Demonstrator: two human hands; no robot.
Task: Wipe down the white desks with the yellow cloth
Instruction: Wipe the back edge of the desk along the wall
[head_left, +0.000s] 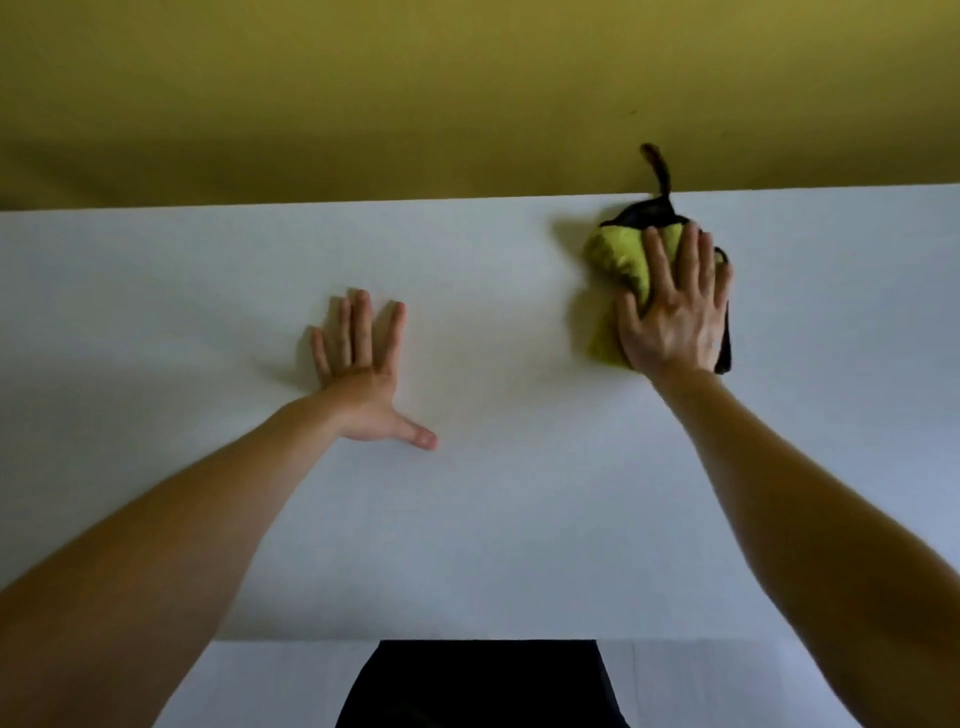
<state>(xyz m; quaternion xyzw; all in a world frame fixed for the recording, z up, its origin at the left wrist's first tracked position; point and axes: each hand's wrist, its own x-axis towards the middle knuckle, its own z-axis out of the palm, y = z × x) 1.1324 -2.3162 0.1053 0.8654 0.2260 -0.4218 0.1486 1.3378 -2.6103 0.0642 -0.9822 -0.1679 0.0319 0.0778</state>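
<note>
A white desk (493, 519) fills most of the head view. The yellow cloth (618, 260), edged in black with a black loop sticking up past the far edge, lies bunched near the desk's far right. My right hand (675, 317) presses flat on the cloth with straight, spread fingers. My left hand (363, 374) rests flat on the bare desk left of centre, fingers spread and thumb pointing right, holding nothing.
A yellow-olive wall (467, 93) rises right behind the desk's far edge. At the bottom, my dark clothing (483, 686) shows against the desk's near edge, with a pale floor on either side.
</note>
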